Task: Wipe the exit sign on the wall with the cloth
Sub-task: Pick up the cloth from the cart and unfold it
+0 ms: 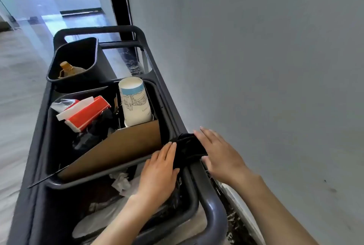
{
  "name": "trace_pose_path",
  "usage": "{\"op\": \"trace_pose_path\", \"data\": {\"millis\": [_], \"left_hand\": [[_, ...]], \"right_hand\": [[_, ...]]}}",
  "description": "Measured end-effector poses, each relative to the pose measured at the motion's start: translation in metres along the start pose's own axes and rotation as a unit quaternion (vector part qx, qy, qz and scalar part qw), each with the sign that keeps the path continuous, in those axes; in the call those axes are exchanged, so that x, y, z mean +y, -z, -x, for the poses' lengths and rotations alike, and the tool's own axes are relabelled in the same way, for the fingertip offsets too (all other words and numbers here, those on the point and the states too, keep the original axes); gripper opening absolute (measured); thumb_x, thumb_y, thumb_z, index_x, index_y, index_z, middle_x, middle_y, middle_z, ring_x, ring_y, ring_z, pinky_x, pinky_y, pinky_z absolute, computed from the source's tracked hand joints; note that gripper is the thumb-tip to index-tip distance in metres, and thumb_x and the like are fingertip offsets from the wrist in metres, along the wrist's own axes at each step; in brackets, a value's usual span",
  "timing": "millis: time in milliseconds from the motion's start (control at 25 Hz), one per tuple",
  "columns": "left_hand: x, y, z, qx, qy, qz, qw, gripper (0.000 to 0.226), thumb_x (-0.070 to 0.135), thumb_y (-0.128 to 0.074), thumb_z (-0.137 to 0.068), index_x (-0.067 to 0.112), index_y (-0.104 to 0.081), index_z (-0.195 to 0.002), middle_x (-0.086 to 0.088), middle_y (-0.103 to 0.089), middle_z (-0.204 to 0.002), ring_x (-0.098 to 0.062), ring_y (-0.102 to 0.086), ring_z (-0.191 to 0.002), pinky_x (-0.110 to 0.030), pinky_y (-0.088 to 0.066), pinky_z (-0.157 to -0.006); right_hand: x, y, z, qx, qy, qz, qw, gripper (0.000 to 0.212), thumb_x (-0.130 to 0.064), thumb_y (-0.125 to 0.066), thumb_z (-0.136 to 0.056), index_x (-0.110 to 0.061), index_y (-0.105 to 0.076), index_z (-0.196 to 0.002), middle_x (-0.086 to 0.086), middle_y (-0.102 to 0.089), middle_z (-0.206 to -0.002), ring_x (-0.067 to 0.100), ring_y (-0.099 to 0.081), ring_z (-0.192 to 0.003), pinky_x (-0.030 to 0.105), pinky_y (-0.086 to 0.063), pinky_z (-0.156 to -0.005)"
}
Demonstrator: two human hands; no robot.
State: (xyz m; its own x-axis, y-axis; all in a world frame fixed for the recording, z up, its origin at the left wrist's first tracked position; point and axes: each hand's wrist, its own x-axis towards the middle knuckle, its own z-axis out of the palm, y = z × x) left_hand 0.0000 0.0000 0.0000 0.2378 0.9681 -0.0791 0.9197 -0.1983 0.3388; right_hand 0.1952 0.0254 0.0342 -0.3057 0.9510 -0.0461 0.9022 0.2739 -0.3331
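A black cloth point(187, 147) is draped over the right rail of a dark cleaning cart point(173, 107). My left hand point(159, 172) lies flat against the cloth's left side, fingers extended and together. On the cloth's right side rests my right hand point(220, 153), fingers spread and touching it. Neither hand is closed around the cloth. No exit sign shows in this view; only the plain grey wall point(266, 57) stands to the right.
The cart holds a bin point(165, 126) with a paper cup point(135, 105), a red tissue pack point(86, 113) and cardboard point(118, 146). A smaller bin point(94, 52) with a bottle sits farther away. Crumpled paper and plastic lie in the near bin. A corridor runs ahead on the left.
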Motion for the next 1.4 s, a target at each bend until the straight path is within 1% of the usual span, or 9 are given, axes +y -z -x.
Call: {"op": "trace_pose_path", "data": {"millis": [160,320,600,840,960,1080,1160,1280,1400], "left_hand": [[-0.003,-0.016,-0.011,-0.012,-0.008,0.073,0.997,0.072,0.028,-0.053,-0.103,0.022,-0.010,-0.160,0.005,-0.013,-0.167,-0.016,-0.018,-0.150,-0.032,-0.025,-0.121],[-0.006,-0.020,-0.018,0.009,-0.022,0.118,0.993,0.063,0.010,-0.059,-0.098,0.019,-0.031,-0.154,0.004,-0.032,-0.159,-0.017,-0.033,-0.144,-0.027,-0.030,-0.115],[-0.007,-0.006,-0.029,-0.002,-0.044,0.111,0.993,0.046,-0.005,-0.059,-0.087,0.014,-0.058,-0.128,-0.003,-0.056,-0.128,-0.028,-0.059,-0.114,-0.037,-0.049,-0.090],[0.019,0.019,-0.028,0.044,-0.088,0.119,0.988,0.047,0.004,-0.062,-0.092,0.015,-0.054,-0.138,-0.001,-0.056,-0.131,-0.024,-0.059,-0.112,-0.028,-0.047,-0.090],[0.051,0.035,-0.029,0.062,-0.132,0.123,0.982,0.040,0.005,-0.069,-0.090,0.013,-0.062,-0.128,-0.003,-0.054,-0.129,-0.026,-0.063,-0.102,-0.029,-0.052,-0.084],[0.099,0.047,-0.025,0.060,-0.182,0.134,0.972,0.040,0.007,-0.069,-0.087,0.017,-0.062,-0.125,0.000,-0.058,-0.132,-0.026,-0.063,-0.105,-0.033,-0.050,-0.083],[0.136,0.049,-0.017,0.038,-0.209,0.167,0.963,0.040,0.011,-0.066,-0.089,0.028,-0.059,-0.124,0.009,-0.067,-0.114,-0.020,-0.065,-0.093,-0.033,-0.052,-0.075],[0.193,0.046,0.000,-0.015,-0.250,0.252,0.935,0.037,0.017,-0.066,-0.094,0.049,-0.057,-0.110,0.029,-0.065,-0.093,0.001,-0.067,-0.079,-0.018,-0.053,-0.065],[0.259,0.040,0.029,-0.065,-0.293,0.351,0.887,0.046,0.009,-0.070,-0.093,0.052,-0.056,-0.097,0.022,-0.072,-0.086,0.008,-0.069,-0.076,-0.008,-0.053,-0.064]], "right_hand": [[0.003,-0.012,-0.026,-0.071,-0.008,-0.015,0.997,0.089,0.004,-0.049,-0.084,-0.041,-0.012,-0.151,-0.012,-0.007,-0.163,0.015,-0.012,-0.148,0.034,-0.042,-0.104],[0.011,-0.025,-0.032,-0.086,-0.023,-0.051,0.995,0.083,0.005,-0.046,-0.081,-0.037,-0.027,-0.149,-0.011,-0.028,-0.157,0.022,-0.046,-0.131,0.032,-0.046,-0.098],[0.010,-0.032,-0.016,0.006,-0.042,-0.082,0.996,0.057,0.003,-0.048,-0.081,-0.022,-0.053,-0.132,0.002,-0.057,-0.133,0.030,-0.058,-0.112,0.033,-0.047,-0.090],[0.005,-0.002,0.020,0.111,-0.062,-0.096,0.987,0.048,0.002,-0.055,-0.079,-0.019,-0.060,-0.122,0.002,-0.064,-0.121,0.028,-0.061,-0.105,0.038,-0.050,-0.088],[0.013,0.025,0.049,0.173,-0.089,-0.093,0.977,0.046,0.001,-0.057,-0.081,-0.019,-0.060,-0.122,0.001,-0.065,-0.118,0.024,-0.062,-0.102,0.033,-0.051,-0.085],[0.026,0.055,0.099,0.229,-0.131,-0.091,0.960,0.040,-0.005,-0.057,-0.087,-0.021,-0.059,-0.123,-0.002,-0.064,-0.120,0.019,-0.061,-0.102,0.025,-0.046,-0.084],[0.036,0.073,0.140,0.269,-0.176,-0.095,0.942,0.038,-0.008,-0.057,-0.089,-0.025,-0.059,-0.123,-0.006,-0.063,-0.120,0.013,-0.059,-0.103,0.016,-0.042,-0.082],[0.047,0.097,0.205,0.337,-0.248,-0.127,0.900,0.038,-0.011,-0.061,-0.088,-0.029,-0.060,-0.121,-0.012,-0.063,-0.119,0.005,-0.058,-0.102,0.006,-0.038,-0.082],[0.050,0.114,0.276,0.420,-0.303,-0.166,0.839,0.038,-0.011,-0.064,-0.086,-0.034,-0.061,-0.117,-0.017,-0.067,-0.111,0.003,-0.062,-0.098,0.020,-0.051,-0.082]]}}
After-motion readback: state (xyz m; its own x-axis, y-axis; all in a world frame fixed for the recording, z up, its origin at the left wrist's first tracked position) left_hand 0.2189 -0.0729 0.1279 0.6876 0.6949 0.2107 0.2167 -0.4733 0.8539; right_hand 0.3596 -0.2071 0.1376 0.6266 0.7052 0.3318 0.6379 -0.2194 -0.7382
